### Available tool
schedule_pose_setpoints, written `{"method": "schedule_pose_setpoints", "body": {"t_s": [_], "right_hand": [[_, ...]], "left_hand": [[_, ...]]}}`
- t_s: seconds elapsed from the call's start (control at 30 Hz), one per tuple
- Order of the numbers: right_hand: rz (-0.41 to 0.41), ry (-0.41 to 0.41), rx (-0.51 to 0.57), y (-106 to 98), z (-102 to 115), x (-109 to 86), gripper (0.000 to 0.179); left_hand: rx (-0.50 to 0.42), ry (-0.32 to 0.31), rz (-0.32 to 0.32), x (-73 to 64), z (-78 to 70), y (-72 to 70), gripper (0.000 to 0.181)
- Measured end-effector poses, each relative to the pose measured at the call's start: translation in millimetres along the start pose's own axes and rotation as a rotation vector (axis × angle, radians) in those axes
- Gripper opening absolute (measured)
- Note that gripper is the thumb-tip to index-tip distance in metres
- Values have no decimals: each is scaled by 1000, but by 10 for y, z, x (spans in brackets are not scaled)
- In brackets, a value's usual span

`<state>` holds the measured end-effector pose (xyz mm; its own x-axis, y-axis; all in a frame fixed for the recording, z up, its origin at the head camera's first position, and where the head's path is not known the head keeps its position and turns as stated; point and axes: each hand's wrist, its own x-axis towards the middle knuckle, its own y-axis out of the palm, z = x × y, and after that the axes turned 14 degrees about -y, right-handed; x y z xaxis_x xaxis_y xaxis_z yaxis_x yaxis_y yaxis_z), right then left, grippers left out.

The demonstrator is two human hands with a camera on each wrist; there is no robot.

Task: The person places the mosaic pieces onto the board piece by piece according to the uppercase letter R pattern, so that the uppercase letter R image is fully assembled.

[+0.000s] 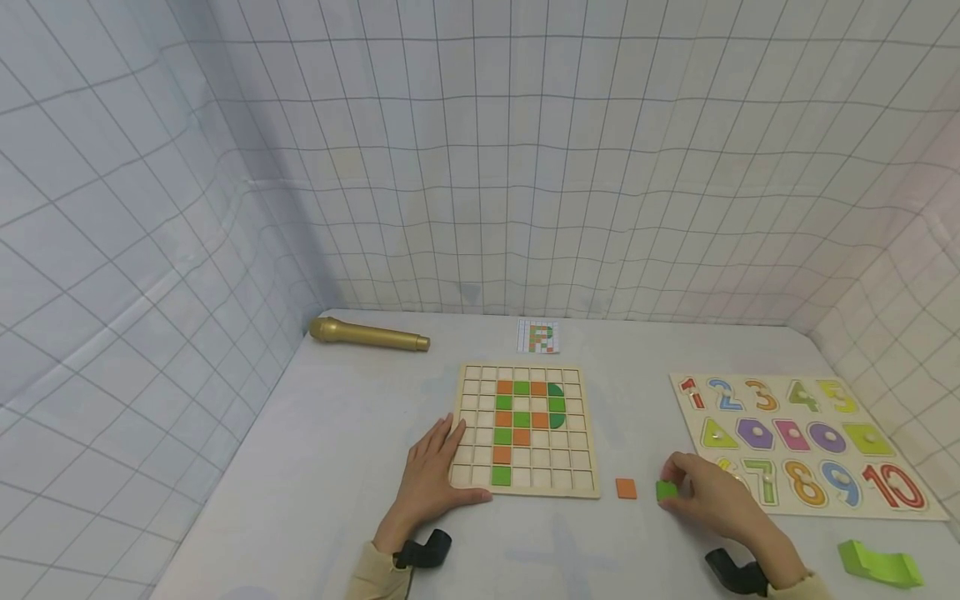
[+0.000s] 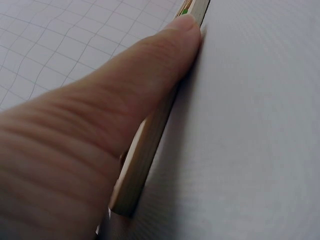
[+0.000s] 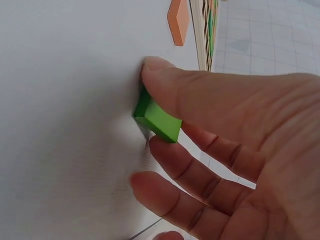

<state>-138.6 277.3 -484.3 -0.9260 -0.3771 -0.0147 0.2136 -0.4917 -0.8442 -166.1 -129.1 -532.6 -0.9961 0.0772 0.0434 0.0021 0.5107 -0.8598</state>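
A wooden grid board (image 1: 551, 458) lies flat, with orange and green tiles forming a letter-like pattern in its squares. My left hand (image 1: 431, 479) rests at the board's lower left corner, its fingers spread along the left edge. In the left wrist view, the thumb (image 2: 150, 65) lies along the board's near edge. To the right of the board, my right hand (image 1: 712, 496) pinches a green square tile (image 3: 162, 122) between thumb and fingers, low at the tabletop. An orange square tile (image 1: 626, 488) lies between that hand and the board.
A small pattern card (image 1: 538, 337) lies behind the board. At the back left is a gold microphone (image 1: 367, 334). A number and shape puzzle board (image 1: 682, 385) sits beyond my right hand. A green curved block (image 1: 881, 564) lies at the near right.
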Motion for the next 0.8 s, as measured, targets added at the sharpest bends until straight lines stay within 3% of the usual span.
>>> {"method": "schedule_pose_setpoints", "body": {"t_s": [0.23, 0.53, 0.63, 0.8], "right_hand": [[-10, 18, 23, 36, 1, -1, 23], [11, -37, 36, 22, 25, 8, 23], [11, -83, 23, 8, 40, 28, 23], [-55, -198, -14, 15, 88, 115, 22]], "left_hand": [[-10, 11, -13, -2, 0, -1, 113], [-15, 7, -6, 5, 11, 8, 114], [-19, 12, -9, 7, 16, 13, 113], [-21, 6, 0, 7, 19, 13, 114]]}}
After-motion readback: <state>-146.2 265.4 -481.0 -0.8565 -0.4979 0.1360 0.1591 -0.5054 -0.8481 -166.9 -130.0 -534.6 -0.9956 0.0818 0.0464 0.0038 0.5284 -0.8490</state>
